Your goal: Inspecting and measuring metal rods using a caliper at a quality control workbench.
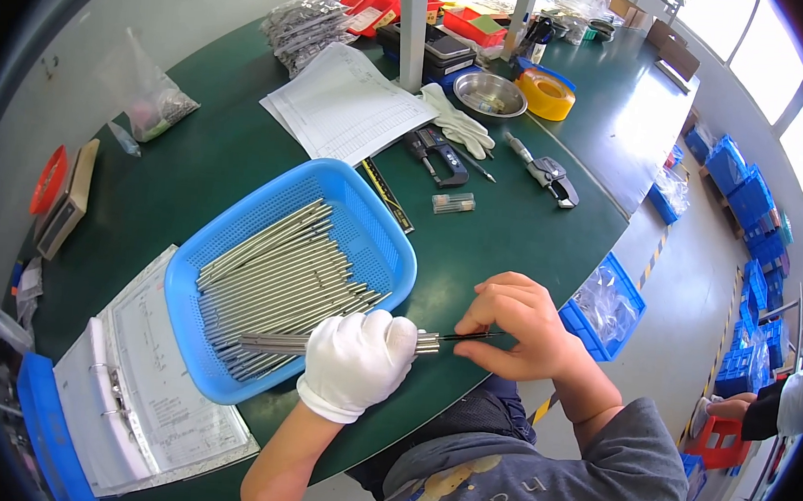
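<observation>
Green worktop (505, 230) fills most of the head view, with a grey floor and blue crates beyond its right edge. On it sits a blue perforated basket (380, 226) holding loose metal rods (273, 283). The gloved left hand (357, 359) is closed around a bundle of rods (428, 344), which lies over the basket's near side, ends poking out past the fist. The bare right hand (515, 331) pinches a thin black shaft (463, 337) between thumb and fingers at those ends; whether it touches them, I cannot tell. For good work, I judge, the left fist should stay firm and the ends level, with the shaft in line with the rod it meets. Counted: one basket, one black micrometer (425, 144), one grey micrometer (551, 173), one metal bowl (490, 96), one loose glove (457, 121), one open binder (167, 402); the rods overlap too much to count.
</observation>
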The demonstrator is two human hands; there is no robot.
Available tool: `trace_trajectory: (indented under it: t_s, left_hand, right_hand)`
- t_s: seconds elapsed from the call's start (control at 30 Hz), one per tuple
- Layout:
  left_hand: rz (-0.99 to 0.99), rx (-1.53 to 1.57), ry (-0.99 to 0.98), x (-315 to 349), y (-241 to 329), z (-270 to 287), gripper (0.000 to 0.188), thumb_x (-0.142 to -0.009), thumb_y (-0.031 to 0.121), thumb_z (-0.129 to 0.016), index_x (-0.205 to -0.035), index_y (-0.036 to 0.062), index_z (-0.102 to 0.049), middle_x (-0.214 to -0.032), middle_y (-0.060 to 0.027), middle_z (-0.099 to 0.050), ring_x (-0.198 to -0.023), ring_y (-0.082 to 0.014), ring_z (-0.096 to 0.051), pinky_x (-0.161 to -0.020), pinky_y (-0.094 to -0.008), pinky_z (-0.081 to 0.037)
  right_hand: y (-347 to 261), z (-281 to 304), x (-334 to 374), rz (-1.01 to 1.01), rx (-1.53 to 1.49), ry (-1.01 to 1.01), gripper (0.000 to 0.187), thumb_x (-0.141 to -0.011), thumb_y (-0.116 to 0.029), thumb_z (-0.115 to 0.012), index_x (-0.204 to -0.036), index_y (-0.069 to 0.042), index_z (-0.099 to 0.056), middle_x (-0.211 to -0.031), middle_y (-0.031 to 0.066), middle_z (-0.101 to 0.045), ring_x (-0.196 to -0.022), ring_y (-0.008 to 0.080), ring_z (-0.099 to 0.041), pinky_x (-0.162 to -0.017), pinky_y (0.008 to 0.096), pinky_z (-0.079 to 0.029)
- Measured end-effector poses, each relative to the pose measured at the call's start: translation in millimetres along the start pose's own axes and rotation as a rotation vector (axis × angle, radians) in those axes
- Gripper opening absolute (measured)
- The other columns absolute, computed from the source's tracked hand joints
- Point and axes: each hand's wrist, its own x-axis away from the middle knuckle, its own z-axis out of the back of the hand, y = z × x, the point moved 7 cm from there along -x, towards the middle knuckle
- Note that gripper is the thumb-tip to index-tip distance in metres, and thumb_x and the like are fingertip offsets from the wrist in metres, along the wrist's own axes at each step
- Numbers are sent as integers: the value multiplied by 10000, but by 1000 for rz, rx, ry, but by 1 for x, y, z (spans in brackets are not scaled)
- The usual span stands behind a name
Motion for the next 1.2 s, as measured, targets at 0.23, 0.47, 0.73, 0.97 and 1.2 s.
trace_trajectory:
  t_s: [0.23,0.47,0.73,0.97,1.2]
  left_hand:
    - [24,26,-21,-7,1,5,230,-725,240,-648,-713,138,-442,-600,-7,-391,-480,-176,-476,-415,-342,-368]
    - [174,63,-156,-22,-9,-5,238,-756,274,-657,-723,123,-476,-563,-33,-517,-471,-218,-587,-412,-357,-449]
    - [323,70,-141,-28,-23,-14,232,-782,270,-652,-738,97,-504,-587,-75,-569,-488,-267,-607,-438,-382,-481]
    - [565,100,-390,-29,-42,-30,315,-891,361,-559,-805,58,-550,-651,-162,-631,-574,-350,-634,-512,-462,-496]
    - [673,476,-666,-25,-51,-47,378,-946,381,-459,-896,21,-563,-743,-250,-622,-733,-435,-610,-680,-510,-468]
  right_hand:
    - [3,-5,1,84,163,-86,218,-748,-156,-739,-911,-67,-625,-681,30,-585,-608,224,-585,-646,348,-463]
    - [23,4,-12,-18,191,-98,165,-782,-159,-712,-903,-87,-626,-658,17,-579,-584,209,-569,-606,344,-451]
    - [36,7,-51,25,104,-48,96,-808,-164,-690,-833,-88,-636,-688,32,-601,-586,210,-578,-584,337,-449]
    - [104,-12,-64,-209,213,-383,197,-806,-159,-719,-715,-24,-608,-659,49,-586,-589,178,-563,-570,281,-433]
    - [114,-18,-48,-243,-518,-44,210,-862,-187,-689,-774,-13,-609,-730,30,-617,-631,81,-562,-572,238,-460]
